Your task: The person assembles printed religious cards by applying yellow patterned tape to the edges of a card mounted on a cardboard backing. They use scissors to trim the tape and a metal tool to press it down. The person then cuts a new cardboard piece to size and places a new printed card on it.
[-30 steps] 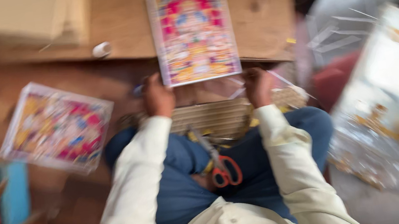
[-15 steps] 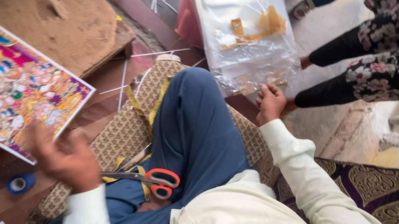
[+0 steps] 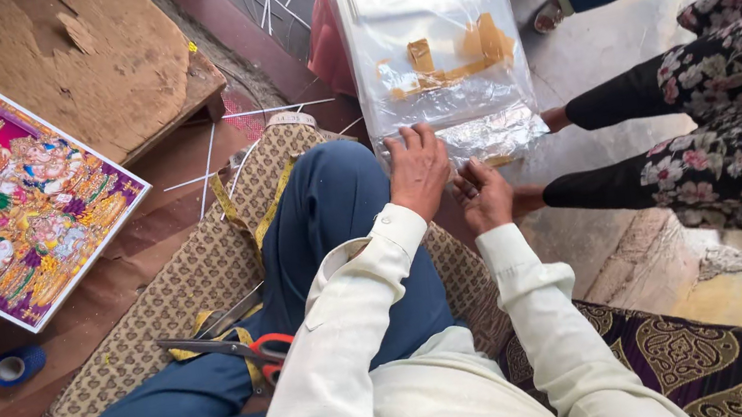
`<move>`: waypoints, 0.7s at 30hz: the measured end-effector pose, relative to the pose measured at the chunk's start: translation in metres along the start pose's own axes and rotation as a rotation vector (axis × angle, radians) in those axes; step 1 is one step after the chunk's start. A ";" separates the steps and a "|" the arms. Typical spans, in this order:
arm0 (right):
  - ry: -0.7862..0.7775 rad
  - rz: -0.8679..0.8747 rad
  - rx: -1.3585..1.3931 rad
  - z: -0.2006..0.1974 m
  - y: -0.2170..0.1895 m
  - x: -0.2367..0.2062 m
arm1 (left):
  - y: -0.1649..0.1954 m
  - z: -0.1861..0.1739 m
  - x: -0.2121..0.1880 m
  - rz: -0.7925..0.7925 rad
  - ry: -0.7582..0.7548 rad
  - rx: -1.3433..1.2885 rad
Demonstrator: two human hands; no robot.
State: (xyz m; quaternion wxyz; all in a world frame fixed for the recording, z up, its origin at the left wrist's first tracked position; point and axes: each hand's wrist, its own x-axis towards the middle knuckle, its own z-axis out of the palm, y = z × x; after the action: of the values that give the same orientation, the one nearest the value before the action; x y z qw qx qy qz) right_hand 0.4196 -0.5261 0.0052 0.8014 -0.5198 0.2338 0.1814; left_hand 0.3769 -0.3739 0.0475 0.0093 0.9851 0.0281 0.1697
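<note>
A stack of clear plastic sheets (image 3: 434,42) is seen lying flat on the floor past the knee, glossy and crinkled at the near edge, with torn yellow-brown tape scraps stuck across its top

Clear plastic package (image 3: 434,42) with yellow tape lies ahead.

Both hands sit at the near edge of a clear plastic-wrapped stack (image 3: 434,42). A seated person's patterned legs (image 3: 730,116) crowd its right side; bare floor (image 3: 602,46) lies open between them.
</note>
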 end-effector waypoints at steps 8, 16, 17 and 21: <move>-0.155 -0.554 -0.572 0.015 -0.001 -0.025 | -0.008 -0.003 0.006 -0.090 0.134 -0.387; -0.236 -1.277 -1.546 0.103 -0.021 0.038 | -0.024 -0.040 -0.005 -0.069 0.449 -0.397; -0.213 -1.299 -1.603 0.115 -0.028 0.045 | -0.026 -0.042 -0.005 -0.056 0.461 -0.387; -0.098 -1.383 -1.737 0.162 -0.047 0.072 | -0.031 -0.046 -0.003 -0.026 0.500 -0.455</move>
State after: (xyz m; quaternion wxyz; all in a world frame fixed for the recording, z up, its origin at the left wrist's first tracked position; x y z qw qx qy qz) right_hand 0.5343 -0.3927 0.0567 0.1017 -0.9152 -0.3448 -0.1823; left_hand 0.3572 -0.3430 0.0896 0.2238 0.8851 0.0034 0.4080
